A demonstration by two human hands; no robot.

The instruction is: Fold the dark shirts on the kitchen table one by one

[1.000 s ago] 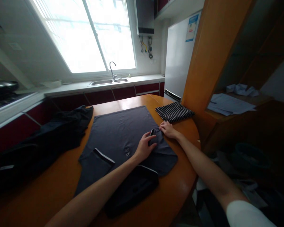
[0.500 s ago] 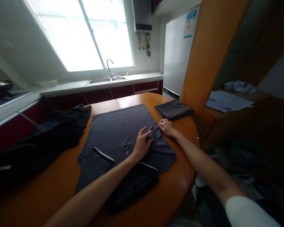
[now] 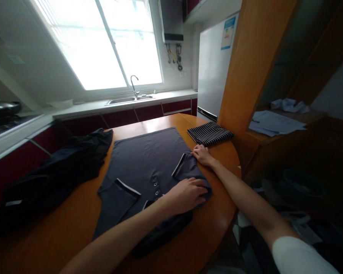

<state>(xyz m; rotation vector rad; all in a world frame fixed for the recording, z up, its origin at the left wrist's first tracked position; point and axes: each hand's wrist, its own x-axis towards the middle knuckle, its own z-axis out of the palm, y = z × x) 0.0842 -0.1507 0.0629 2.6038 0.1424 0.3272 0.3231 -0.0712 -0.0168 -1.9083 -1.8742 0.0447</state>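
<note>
A dark grey polo shirt (image 3: 145,160) lies spread face up on the round wooden table (image 3: 57,232), both short sleeves folded inward so their pale trim shows. My left hand (image 3: 187,194) rests flat on the shirt's near right shoulder by the collar, fingers stretched out toward the right edge. My right hand (image 3: 201,155) presses on the shirt's right edge beside the folded sleeve, fingers lying on the cloth. A folded black-and-white striped garment (image 3: 210,134) sits just beyond my right hand.
A heap of black clothes (image 3: 54,167) covers the table's left side. Behind are the kitchen counter with a sink (image 3: 130,99), a white fridge (image 3: 213,68), and a wooden partition (image 3: 246,68) at the right with papers (image 3: 276,121) on a shelf.
My left hand has left the folded right sleeve and slid toward me and rightward to the shirt's shoulder. The sleeve now lies folded flat. My right hand has stayed in place.
</note>
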